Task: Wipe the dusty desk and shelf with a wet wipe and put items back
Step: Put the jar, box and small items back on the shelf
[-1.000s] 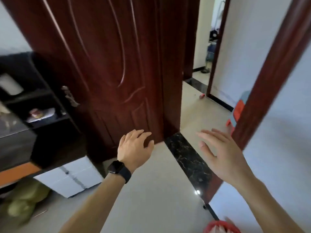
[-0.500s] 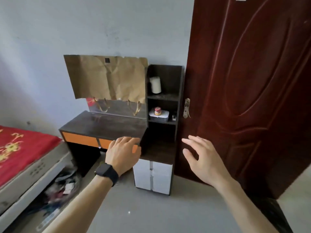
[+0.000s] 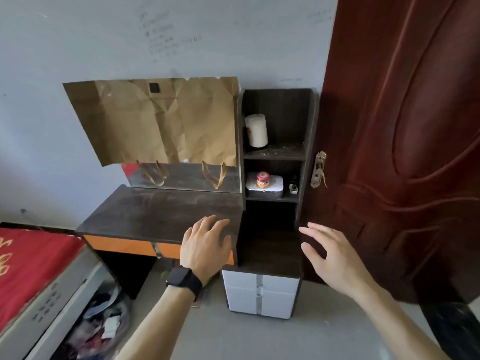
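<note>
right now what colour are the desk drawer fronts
Orange, on the desk drawer fronts, seen best in the head view.

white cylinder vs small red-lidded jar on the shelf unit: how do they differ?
The white cylinder is taller and wider than the red-lidded jar. The cylinder is plain white; the jar has a red lid and yellowish label. The cylinder stands directly on the upper board; the jar sits atop a white box one shelf lower. Both stand upright in the shelf unit.

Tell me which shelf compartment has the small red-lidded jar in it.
The middle compartment: the jar sits on a white box there. The top compartment holds only a white cylinder.
</note>
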`<action>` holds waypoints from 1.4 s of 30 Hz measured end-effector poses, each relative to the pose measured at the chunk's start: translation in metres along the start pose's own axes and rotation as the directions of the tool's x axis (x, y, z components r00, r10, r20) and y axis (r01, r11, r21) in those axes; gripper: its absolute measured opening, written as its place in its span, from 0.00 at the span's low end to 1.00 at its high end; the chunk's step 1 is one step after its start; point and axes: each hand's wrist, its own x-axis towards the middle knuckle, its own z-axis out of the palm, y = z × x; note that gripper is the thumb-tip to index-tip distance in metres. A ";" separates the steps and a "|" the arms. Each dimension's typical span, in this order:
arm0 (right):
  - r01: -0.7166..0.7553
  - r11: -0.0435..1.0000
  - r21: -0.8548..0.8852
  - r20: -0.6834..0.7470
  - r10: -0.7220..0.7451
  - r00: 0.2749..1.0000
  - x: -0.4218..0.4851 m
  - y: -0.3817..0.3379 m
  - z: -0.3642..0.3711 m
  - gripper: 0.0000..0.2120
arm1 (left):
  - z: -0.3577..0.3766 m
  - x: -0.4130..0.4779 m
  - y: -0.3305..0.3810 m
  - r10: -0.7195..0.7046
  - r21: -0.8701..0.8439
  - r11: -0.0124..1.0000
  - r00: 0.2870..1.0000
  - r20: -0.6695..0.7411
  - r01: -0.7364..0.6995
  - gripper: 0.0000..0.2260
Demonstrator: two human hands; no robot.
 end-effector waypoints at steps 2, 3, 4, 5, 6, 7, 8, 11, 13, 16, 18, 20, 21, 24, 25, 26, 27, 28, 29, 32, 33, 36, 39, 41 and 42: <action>-0.028 0.999 0.023 0.022 0.027 0.999 0.035 0.018 0.018 0.18 | 0.027 0.033 -0.004 0.013 -0.014 1.000 1.000 -0.002 -0.013 0.21; -0.045 0.998 0.044 0.039 0.043 0.998 0.053 0.027 0.028 0.18 | 0.042 0.051 -0.006 0.014 -0.017 1.000 1.000 0.005 -0.014 0.22; -0.064 0.996 0.070 0.061 0.060 0.996 0.072 0.037 0.038 0.18 | 0.057 0.069 -0.009 0.014 -0.016 1.000 1.000 0.014 -0.014 0.23; -0.082 0.992 0.095 0.089 0.074 0.993 0.092 0.047 0.047 0.18 | 0.072 0.087 -0.010 0.010 -0.014 1.000 1.000 0.022 -0.010 0.24; -0.101 0.988 0.113 0.124 0.087 0.988 0.114 0.058 0.057 0.19 | 0.086 0.105 -0.011 0.000 -0.013 1.000 0.999 0.033 0.000 0.25; -0.115 0.986 0.119 0.156 0.096 0.983 0.137 0.068 0.066 0.19 | 0.098 0.124 -0.011 -0.010 -0.012 1.000 0.999 0.050 0.011 0.26; -0.122 0.986 0.113 0.180 0.101 0.979 0.159 0.076 0.074 0.20 | 0.109 0.141 -0.011 -0.014 -0.009 1.000 0.997 0.075 0.015 0.28; -0.117 0.991 0.069 0.249 0.096 0.964 0.223 0.094 0.094 0.21 | 0.135 0.190 -0.012 -0.004 0.004 1.000 0.994 0.106 0.003 0.32; -0.121 0.992 0.036 0.283 0.106 0.953 0.264 0.102 0.106 0.21 | 0.146 0.218 -0.013 0.024 0.026 0.999 0.997 0.073 -0.026 0.34; -0.169 0.986 -0.004 0.327 0.161 0.931 0.318 0.112 0.125 0.24 | 0.161 0.254 -0.015 0.097 0.093 0.991 0.995 0.031 -0.099 0.40; -0.213 0.977 -0.026 0.341 0.209 0.917 0.350 0.116 0.140 0.27 | 0.169 0.280 -0.017 0.146 0.131 0.982 0.988 -0.042 -0.140 0.43; -0.286 0.958 -0.017 0.318 0.276 0.907 0.376 0.117 0.154 0.33 | 0.179 0.307 -0.019 0.197 0.165 0.970 0.976 -0.094 -0.179 0.45; -0.323 0.946 -0.011 0.298 0.311 0.902 0.386 0.116 0.160 0.37 | 0.185 0.320 -0.022 0.227 0.184 0.961 0.970 -0.093 -0.207 0.45; -0.371 0.929 -0.008 0.264 0.359 0.895 0.404 0.115 0.176 0.44 | 0.202 0.345 -0.025 0.294 0.216 0.938 0.952 -0.086 -0.270 0.45; -0.387 0.922 -0.002 0.267 0.373 0.889 0.409 0.114 0.181 0.45 | 0.207 0.352 -0.027 0.301 0.211 0.937 0.950 -0.079 -0.279 0.45; -0.393 0.920 0.007 0.279 0.376 0.884 0.413 0.115 0.187 0.45 | 0.212 0.355 -0.029 0.304 0.207 0.937 0.949 -0.082 -0.283 0.45; -0.393 0.920 0.014 0.293 0.372 0.881 0.416 0.115 0.193 0.45 | 0.217 0.357 -0.031 0.308 0.204 0.936 0.947 -0.090 -0.286 0.46; -0.395 0.919 0.024 0.306 0.369 0.878 0.419 0.117 0.199 0.44 | 0.221 0.357 -0.032 0.309 0.185 0.940 0.947 -0.094 -0.288 0.46; -0.400 0.916 0.039 0.313 0.369 0.875 0.420 0.118 0.203 0.42 | 0.224 0.353 -0.033 0.316 0.144 0.943 0.943 -0.102 -0.300 0.47; -0.404 0.910 0.090 0.272 0.368 0.889 0.421 0.122 0.212 0.33 | 0.239 0.324 -0.036 0.389 -0.027 0.919 0.915 -0.106 -0.394 0.40; -0.398 0.913 0.092 0.246 0.366 0.897 0.419 0.122 0.212 0.30 | 0.245 0.314 -0.036 0.381 -0.081 0.919 0.922 -0.062 -0.385 0.36; -0.389 0.912 0.127 0.157 0.369 0.916 0.400 0.122 0.210 0.30 | 0.257 0.308 -0.025 -0.027 -0.330 0.934 0.951 0.309 0.134 0.17; -0.440 0.866 0.237 0.058 0.439 0.897 0.356 0.121 0.206 0.31 | 0.272 0.340 -0.011 -0.321 -0.386 0.504 0.583 0.746 0.772 0.21; -0.512 0.805 0.298 0.078 0.514 0.854 0.317 0.120 0.201 0.32 | 0.281 0.358 -0.006 -0.337 -0.399 0.302 0.489 0.805 0.866 0.25; -0.555 0.774 0.306 0.106 0.551 0.828 0.298 0.120 0.198 0.32 | 0.283 0.363 -0.003 -0.343 -0.402 0.217 0.455 0.822 0.889 0.27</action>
